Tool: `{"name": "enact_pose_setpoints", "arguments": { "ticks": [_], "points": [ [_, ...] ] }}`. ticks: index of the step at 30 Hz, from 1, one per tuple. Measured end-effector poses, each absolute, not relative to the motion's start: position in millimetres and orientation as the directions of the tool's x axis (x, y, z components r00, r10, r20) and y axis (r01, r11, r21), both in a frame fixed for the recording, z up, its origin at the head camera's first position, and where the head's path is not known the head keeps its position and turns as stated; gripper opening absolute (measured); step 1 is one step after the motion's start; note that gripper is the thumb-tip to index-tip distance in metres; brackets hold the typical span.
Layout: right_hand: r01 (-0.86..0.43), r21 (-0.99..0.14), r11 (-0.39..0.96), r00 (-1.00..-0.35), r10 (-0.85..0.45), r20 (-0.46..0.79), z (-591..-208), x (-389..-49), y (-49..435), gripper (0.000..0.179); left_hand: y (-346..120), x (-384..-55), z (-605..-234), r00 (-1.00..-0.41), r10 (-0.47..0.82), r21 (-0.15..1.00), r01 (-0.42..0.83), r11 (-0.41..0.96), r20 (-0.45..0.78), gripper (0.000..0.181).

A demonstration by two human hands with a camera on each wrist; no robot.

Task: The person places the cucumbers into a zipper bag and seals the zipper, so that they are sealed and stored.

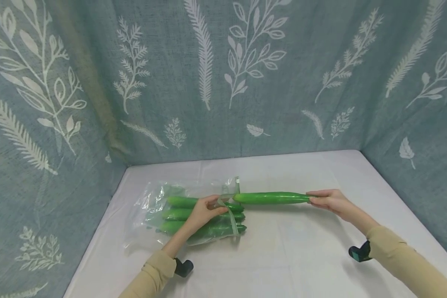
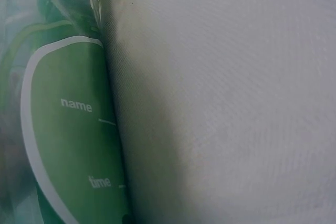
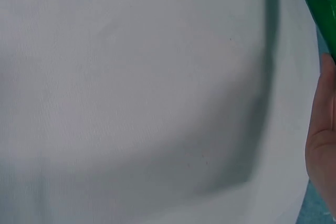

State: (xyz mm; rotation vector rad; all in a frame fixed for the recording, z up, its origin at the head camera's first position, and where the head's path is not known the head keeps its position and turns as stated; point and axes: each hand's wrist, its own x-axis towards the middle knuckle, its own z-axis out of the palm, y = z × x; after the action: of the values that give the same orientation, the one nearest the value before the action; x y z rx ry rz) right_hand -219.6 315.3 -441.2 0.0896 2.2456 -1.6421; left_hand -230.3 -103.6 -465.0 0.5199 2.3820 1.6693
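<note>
A clear plastic zip bag [image 1: 139, 225] lies on the table with several long green cucumbers [image 1: 205, 230] inside, side by side. My left hand [image 1: 203, 213] pinches the bag's upper edge at its right-hand mouth. Level with that mouth is another cucumber [image 1: 272, 198], its left tip at the opening. My right hand [image 1: 333, 200] holds its narrow right end between thumb and fingers. In the left wrist view a green printed label [image 2: 73, 135] shows on the bag; the left fingers are out of that view. The right wrist view catches part of the right hand [image 3: 323, 145] below the cucumber [image 3: 319, 3].
White cloth covers the table [image 1: 283, 252]. Blue-green curtains [image 1: 216, 124] with white leaf patterns stand behind it and along both sides. Dark wrist cameras sit at the left cuff [image 1: 183, 268] and right cuff [image 1: 359, 252].
</note>
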Motion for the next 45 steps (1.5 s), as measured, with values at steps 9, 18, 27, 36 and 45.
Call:
{"name": "enact_pose_setpoints", "arguments": {
  "ticks": [9,18,27,36,45],
  "points": [
    [0.271,-0.912,0.307,-0.935,-0.143,-0.325,-447.7,-224.0,296.0,0.058,-104.6,-233.9,-469.5,-0.913,0.403,0.937,0.196,0.289,0.067,0.044],
    [0.261,-0.924,0.281,-0.940,-0.143,-0.309,-451.9,-227.6,278.3,0.055,-104.5,-232.4,-468.8,-0.913,0.405,0.943,0.175,0.281,0.049,0.045],
    [0.235,-0.923,0.304,-0.945,-0.151,-0.290,-457.6,-232.8,260.7,0.055,-102.1,-223.6,-450.1,-0.907,0.417,0.947,0.174,0.270,0.048,0.046],
    [0.225,-0.922,0.316,-0.945,-0.162,-0.286,-460.3,-235.3,241.5,0.052,-103.0,-230.5,-463.9,-0.923,0.383,0.947,0.154,0.280,0.037,0.051],
    [0.192,-0.925,0.328,-0.946,-0.190,-0.264,-465.0,-239.6,227.3,0.053,-105.3,-233.5,-468.2,-0.924,0.378,0.940,0.178,0.291,0.058,0.056]
  ]
}}
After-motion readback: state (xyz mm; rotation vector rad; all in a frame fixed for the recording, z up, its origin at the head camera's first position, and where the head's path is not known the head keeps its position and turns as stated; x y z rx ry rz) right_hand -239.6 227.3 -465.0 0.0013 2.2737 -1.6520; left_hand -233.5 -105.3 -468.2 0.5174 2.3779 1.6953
